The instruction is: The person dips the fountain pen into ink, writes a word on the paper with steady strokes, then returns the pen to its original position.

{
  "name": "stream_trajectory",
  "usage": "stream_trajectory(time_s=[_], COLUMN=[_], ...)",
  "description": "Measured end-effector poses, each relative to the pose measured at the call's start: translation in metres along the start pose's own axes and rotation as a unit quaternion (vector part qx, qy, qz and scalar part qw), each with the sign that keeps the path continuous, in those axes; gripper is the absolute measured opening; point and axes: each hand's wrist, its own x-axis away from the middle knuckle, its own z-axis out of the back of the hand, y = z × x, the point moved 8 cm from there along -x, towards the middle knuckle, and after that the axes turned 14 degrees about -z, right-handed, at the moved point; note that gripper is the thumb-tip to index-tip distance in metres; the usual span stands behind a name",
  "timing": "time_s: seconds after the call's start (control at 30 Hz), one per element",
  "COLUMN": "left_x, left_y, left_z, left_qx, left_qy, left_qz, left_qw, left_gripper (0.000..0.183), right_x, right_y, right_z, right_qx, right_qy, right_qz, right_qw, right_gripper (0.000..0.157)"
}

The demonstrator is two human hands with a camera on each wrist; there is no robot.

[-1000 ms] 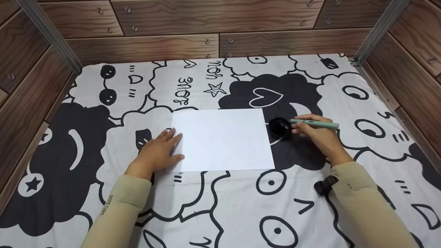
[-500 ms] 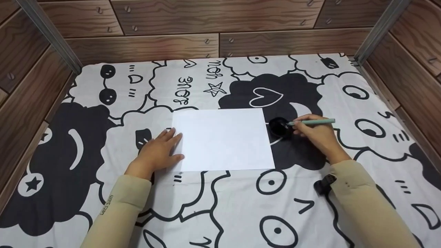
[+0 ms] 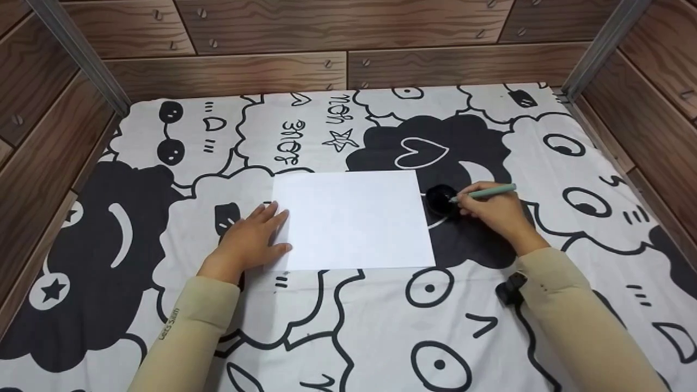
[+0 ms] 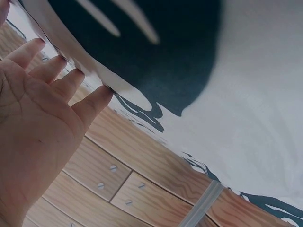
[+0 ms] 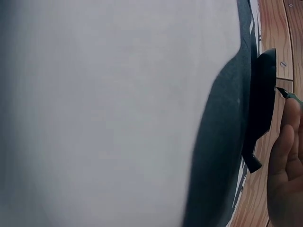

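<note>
our right hand (image 3: 501,215) pinches the green pen (image 3: 493,191), its nib (image 5: 282,92) over the black bowl (image 3: 437,201) beside the paper (image 3: 354,218). left hand (image 3: 248,237) fingers spread on the paper's edge, we should dip shallowly.

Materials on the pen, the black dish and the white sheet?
Pen: likely plastic, maybe painted metal; smooth-looking, even mint-green barrel.
Black dish: perhaps plastic or glazed ceramic, can't tell which; uniformly dark, with a faint sheen suggesting a glossy finish.
White sheet: most likely paper; matte, thin, flat, with crisp straight edges.
</note>
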Motion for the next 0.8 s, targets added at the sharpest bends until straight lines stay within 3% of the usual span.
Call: stream_trajectory(time_s=[0.2,0.5,0.8], left_x=[-0.001,-0.001,-0.001], left_y=[0.0,0.0,-0.001], left_z=[0.0,-0.001,-0.002], left_qx=[0.0,0.004,0.005], left_qy=[0.001,0.003,-0.001], left_qz=[0.002,0.006,0.009], left_qw=[1.0,1.0,0.9999], left_gripper=[0.069,0.069,0.069], right_x=[-0.002,-0.022,-0.024], right_y=[0.0,0.03,0.034], right_z=[-0.003,-0.006,-0.007], right_qx=[0.015,0.038,0.041], right_qy=[-0.002,0.001,-0.001], right_qz=[0.0,0.012,0.011], right_qw=[1.0,0.999,0.999], right_gripper=[0.014,0.012,0.011])
